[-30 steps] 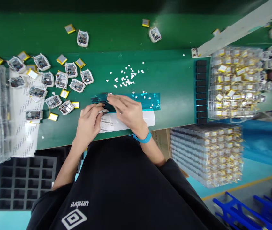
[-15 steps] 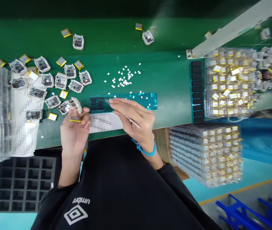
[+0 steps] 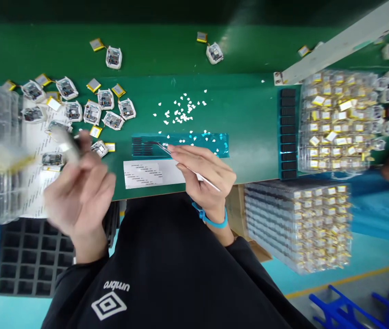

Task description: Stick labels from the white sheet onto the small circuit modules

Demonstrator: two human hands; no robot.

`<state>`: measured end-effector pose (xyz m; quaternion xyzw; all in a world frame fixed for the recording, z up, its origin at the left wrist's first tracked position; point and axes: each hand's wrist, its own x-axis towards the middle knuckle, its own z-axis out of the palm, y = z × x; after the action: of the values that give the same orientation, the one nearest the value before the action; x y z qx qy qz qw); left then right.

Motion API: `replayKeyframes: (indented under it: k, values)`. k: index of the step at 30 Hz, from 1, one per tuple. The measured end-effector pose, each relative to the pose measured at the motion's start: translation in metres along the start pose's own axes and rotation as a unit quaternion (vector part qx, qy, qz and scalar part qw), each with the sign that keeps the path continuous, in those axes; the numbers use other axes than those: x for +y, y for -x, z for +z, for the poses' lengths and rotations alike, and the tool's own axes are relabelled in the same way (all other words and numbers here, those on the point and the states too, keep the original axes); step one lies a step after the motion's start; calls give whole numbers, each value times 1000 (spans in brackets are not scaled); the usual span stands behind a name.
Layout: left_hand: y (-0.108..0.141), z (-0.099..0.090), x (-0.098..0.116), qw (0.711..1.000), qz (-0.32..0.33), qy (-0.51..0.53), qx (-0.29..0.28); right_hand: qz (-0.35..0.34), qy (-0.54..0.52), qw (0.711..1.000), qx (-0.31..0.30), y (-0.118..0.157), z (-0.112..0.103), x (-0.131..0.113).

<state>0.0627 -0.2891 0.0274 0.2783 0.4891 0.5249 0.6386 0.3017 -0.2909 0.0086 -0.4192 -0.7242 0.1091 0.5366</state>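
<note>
My left hand [image 3: 81, 192] is closed on a white device housing [image 3: 67, 145], both smeared by motion over the left end of the bench. A blurred yellow-edged battery [image 3: 4, 157] swings out to the left of it, in front of the clear plastic trays [image 3: 1, 201]. My right hand [image 3: 208, 176] grips metal tweezers [image 3: 165, 148] like a pen. Their tips are over a blue film strip [image 3: 197, 139], close to the thin black pieces [image 3: 141, 146] on its left end; whether they pinch one, I cannot tell.
Several open white housings with circuit boards [image 3: 91, 113] and batteries lie at left. Small white bits [image 3: 184, 114] are scattered mid-bench. A printed label sheet [image 3: 143, 173] lies at the front edge. At right stand black blocks [image 3: 287, 123], filled trays [image 3: 338, 119] and a slanting white post [image 3: 334, 41].
My left hand has swept left with the housing, away from the film strip, and the battery has swung outward. My right hand has stayed near the strip with the tweezers; the view shifted slightly.
</note>
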Motion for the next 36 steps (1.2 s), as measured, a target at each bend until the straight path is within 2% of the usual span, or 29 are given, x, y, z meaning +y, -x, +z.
replayKeyframes:
  k: [3, 5, 9, 11, 14, 17, 19, 23, 27, 29, 33, 36]
  values:
    - [-27, 4, -8, 999, -13, 30, -14, -11, 3, 1000, -29, 1, 0, -2]
    - [-35, 10, -14, 999, -6, 30, -28, -28, 3, 999, -33, 3, -1, -3]
    - [-31, 20, -24, 999, 40, -2, -20, -65, 11, 997, -49, 5, -3, -8]
    - [-26, 24, -27, 998, 49, -31, -12, -60, 13, 996, -72, 6, -5, -11]
    - [-21, 28, -30, 997, 37, -67, -15, -40, 1, 993, -108, 6, -6, -14]
    - [-19, 29, -32, 997, 24, -76, -15, -60, -4, 988, -142, 5, -7, -12]
    - [-19, 27, -33, 993, 56, -103, -12, -84, 11, 985, -149, 3, -7, -12]
    - [-20, 23, -34, 977, 139, -159, 14, -112, 58, 984, -124, -3, -13, -15]
    - [-18, 26, -31, 988, 90, -98, 74, -127, 64, 977, -160, -9, -22, -20]
    - [-17, 28, -29, 992, 62, -56, 93, -141, 75, 974, -160, -9, -23, -20]
    - [-15, 32, -31, 996, 24, -23, 88, -164, 112, 968, -154, -6, -18, -13]
    - [-15, 34, -34, 995, 30, -12, 90, -200, 130, 959, -152, -5, -12, -8]
